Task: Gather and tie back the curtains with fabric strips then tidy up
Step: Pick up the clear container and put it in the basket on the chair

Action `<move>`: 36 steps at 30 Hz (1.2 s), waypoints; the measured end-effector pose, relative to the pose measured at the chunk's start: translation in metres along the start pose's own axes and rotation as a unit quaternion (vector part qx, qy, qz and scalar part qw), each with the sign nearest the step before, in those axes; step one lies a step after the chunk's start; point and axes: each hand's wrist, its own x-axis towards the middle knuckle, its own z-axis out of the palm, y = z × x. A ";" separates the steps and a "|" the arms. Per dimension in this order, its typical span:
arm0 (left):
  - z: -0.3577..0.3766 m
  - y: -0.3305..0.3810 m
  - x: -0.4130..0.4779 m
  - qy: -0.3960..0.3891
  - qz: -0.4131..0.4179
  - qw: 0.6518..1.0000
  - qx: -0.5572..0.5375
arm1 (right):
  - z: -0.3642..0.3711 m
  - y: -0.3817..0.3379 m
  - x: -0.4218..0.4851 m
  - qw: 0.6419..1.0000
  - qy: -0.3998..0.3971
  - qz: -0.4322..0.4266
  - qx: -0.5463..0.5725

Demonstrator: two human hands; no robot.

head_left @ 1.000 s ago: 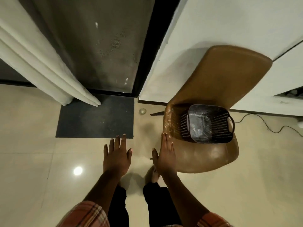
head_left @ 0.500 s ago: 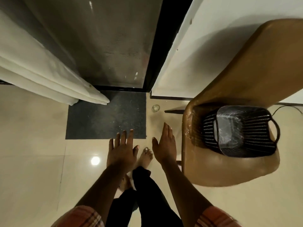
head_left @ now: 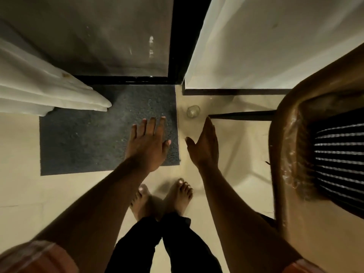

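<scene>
Both hands, left hand point(head_left: 146, 143) and right hand point(head_left: 204, 143), empty with fingers straight; curtain point(head_left: 39, 89) far left hangs untied, no strip visible.

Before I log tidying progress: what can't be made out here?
Head view only.
Curtain: upper part cut off by the frame's edge; tied or not, unknown.
Slatted basket on chair: cut by right edge; contents unseen.
Small round thing on floor: too small to identify.

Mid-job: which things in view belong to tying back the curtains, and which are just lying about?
Job: white curtain, left hand, right hand, both empty; no fabric strip visible.
Lying about: dark mat, small round object, brown chair, black basket.
</scene>
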 end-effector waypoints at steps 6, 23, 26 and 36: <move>0.066 -0.024 0.058 0.002 0.031 0.999 0.038 | 0.061 0.045 0.062 0.999 0.003 0.037 0.030; 0.182 -0.061 0.162 -0.006 0.005 1.000 -0.004 | 0.155 0.080 0.202 0.983 0.050 0.107 0.142; 0.182 -0.062 0.161 -0.010 -0.016 1.000 -0.018 | 0.153 0.079 0.200 0.984 0.063 0.105 0.130; 0.099 -0.029 0.078 -0.015 -0.077 0.993 -0.083 | 0.091 0.017 0.072 0.990 0.028 0.065 0.119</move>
